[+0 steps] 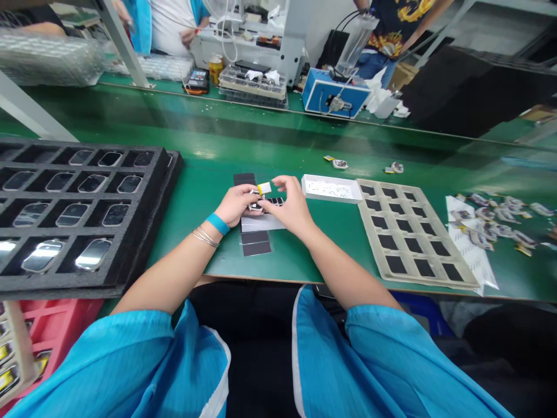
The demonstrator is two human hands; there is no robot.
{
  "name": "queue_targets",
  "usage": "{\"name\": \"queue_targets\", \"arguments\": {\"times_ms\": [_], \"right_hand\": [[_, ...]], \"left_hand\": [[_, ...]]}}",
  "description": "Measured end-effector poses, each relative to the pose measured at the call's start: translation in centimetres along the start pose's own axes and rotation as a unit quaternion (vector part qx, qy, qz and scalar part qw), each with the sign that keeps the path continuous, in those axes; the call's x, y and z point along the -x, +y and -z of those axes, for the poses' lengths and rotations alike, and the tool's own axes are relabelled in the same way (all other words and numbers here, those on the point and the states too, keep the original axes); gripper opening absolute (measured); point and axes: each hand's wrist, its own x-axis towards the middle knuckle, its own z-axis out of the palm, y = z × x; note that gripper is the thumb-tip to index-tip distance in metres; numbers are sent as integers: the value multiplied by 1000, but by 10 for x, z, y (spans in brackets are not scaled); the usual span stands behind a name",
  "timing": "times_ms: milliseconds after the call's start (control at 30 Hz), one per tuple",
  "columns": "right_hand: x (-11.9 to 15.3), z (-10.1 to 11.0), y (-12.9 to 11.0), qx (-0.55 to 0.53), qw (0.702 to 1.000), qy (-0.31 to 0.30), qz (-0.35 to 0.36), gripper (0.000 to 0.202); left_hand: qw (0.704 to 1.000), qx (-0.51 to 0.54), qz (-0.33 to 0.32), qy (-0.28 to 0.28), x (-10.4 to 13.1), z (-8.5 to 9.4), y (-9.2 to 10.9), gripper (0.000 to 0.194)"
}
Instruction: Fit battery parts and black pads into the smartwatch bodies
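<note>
Head view: at the middle of the frame, the left hand [230, 207] has its thumb and fingers clamped on a small device [255, 203], from which a yellow-and-white piece [264, 188] juts upward. Beside it, the right hand [296, 209] holds thumb and forefinger apart in a curve, the thumb tip close against the device; whether it touches, I cannot tell. Small black pieces [277, 201] lie just under that thumb, with a white sheet [263, 223] below the hands and dark strips [256, 244] lower still. Right of centre sits a shallow white box [331, 188], its end next to a beige tray [410, 265] of black squares. At the far right, small parts [505, 219] lie heaped partly over a white bag [472, 255]. On the left, a black foam tray [143, 232] carries glossy screens [115, 215]. Across the top stand a blue machine [335, 94] and two people near the bench.
</note>
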Motion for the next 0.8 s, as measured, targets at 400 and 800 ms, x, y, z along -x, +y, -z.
{"name": "queue_targets", "arguments": {"times_ms": [400,800], "right_hand": [[-5,-7,9,-123,991,31,-32,12],[0,-14,4,156,974,41,157,16]], "left_hand": [[992,51,57,-101,2,1,3,31],[995,83,54,-17,-3,-1,-2,21]]}}
